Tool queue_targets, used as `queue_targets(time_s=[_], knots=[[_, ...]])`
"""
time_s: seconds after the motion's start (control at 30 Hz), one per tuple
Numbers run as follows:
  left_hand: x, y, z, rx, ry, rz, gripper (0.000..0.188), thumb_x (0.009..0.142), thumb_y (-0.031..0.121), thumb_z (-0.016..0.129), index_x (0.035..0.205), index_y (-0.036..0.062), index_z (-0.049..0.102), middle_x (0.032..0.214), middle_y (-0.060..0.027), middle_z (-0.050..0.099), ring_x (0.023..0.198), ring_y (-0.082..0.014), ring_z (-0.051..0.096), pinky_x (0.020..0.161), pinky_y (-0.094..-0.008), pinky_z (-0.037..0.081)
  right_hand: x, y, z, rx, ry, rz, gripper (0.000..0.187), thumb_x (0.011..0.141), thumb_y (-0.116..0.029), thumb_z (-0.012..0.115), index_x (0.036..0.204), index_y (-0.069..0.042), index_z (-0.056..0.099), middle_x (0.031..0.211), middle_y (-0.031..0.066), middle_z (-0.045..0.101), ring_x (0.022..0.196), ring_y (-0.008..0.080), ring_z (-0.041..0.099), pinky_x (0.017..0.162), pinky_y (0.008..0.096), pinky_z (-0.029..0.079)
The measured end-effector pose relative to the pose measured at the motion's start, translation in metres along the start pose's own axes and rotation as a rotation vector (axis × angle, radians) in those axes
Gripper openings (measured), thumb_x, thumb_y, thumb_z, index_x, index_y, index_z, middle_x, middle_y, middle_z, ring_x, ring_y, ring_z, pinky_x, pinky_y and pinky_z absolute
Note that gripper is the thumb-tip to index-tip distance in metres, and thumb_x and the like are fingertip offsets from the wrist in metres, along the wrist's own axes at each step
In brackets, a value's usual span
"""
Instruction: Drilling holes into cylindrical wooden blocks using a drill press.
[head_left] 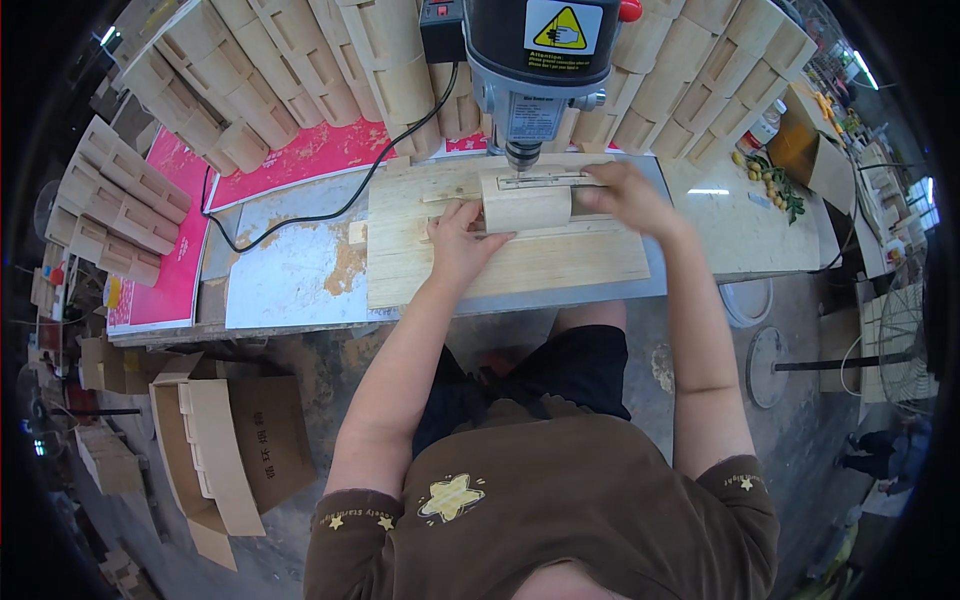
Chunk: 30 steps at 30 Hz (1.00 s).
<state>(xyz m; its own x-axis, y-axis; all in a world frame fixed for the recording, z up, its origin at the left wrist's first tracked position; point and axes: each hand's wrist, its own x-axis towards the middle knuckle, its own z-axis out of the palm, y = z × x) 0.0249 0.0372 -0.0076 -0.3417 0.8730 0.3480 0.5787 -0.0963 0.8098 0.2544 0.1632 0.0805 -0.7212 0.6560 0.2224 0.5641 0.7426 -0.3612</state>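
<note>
A pale, curved wooden block [527, 208] lies on a flat wooden board [420, 270] under the drill press [535, 105]. My left hand [462, 240] grips the block's left end, thumb along its near edge and fingers at its far side. Across the top of the block lies a slim metal-looking strip [540, 182]. My right hand [635, 200] has its fingers closed round the strip's right end, just beyond the block. Directly over the strip hangs the drill chuck [522, 155]; the bit's tip is too small to make out.
Stacks of slotted wooden pieces [225, 70] stand behind on pink sheets [310, 155]. A black cable [365, 185] curves across the bench's left side. Fruit with leaves [775, 185] lies at the right. An open cardboard box [265, 440] stands on the floor at left.
</note>
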Motion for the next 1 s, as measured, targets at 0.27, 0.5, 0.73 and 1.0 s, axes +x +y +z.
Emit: queue_targets(time_s=[0.27, 0.5, 0.73, 1.0], knots=[[-0.044, 0.011, -0.1, -0.1, -0.124, 0.146, 0.034, 0.056, 0.006, 0.082, 0.085, 0.002, 0.065, 0.079, -0.0045, 0.057, 0.07, -0.0122, 0.055, 0.06, -0.0233, 0.045, -0.055, -0.031, -0.001, 0.062, 0.118, -0.012, 0.023, 0.075, -0.014, 0.065, 0.097, -0.006, 0.06, 0.091, 0.0101, 0.059, 0.093, 0.031, 0.052, 0.086, 0.0388, 0.037], [-0.073, 0.031, -0.163, -0.441, 0.07, -0.546, 0.023, 0.076, 0.021, 0.074, 0.072, 0.003, 0.061, 0.059, 0.0026, 0.054, 0.044, -0.0028, 0.039, 0.041, -0.0177, 0.03, -0.073, -0.054, 0.005, 0.072, 0.162, -0.019, 0.024, 0.074, -0.012, 0.066, 0.095, -0.004, 0.059, 0.086, 0.0099, 0.057, 0.086, 0.0302, 0.051, 0.078, 0.0389, 0.039], [-0.07, 0.046, -0.122, -0.6, 0.098, -0.837, 0.034, 0.078, 0.034, 0.072, 0.065, 0.0048, 0.058, 0.052, 0.0015, 0.049, 0.036, -0.0043, 0.035, 0.033, -0.0196, 0.025, -0.068, -0.069, 0.012, 0.125, 0.158, -0.083, 0.023, 0.073, -0.011, 0.066, 0.093, -0.003, 0.058, 0.084, 0.01, 0.056, 0.085, 0.03, 0.051, 0.076, 0.0385, 0.041], [-0.064, 0.051, -0.079, -0.711, -0.137, -0.665, 0.044, 0.076, 0.036, 0.074, 0.092, -0.0006, 0.057, 0.078, -0.0028, 0.056, 0.065, -0.0067, 0.051, 0.056, -0.0207, 0.043, -0.072, -0.07, 0.015, 0.071, 0.164, -0.096, 0.031, 0.07, -0.007, 0.067, 0.099, -0.003, 0.056, 0.089, 0.0123, 0.055, 0.088, 0.032, 0.051, 0.077, 0.0388, 0.041]])
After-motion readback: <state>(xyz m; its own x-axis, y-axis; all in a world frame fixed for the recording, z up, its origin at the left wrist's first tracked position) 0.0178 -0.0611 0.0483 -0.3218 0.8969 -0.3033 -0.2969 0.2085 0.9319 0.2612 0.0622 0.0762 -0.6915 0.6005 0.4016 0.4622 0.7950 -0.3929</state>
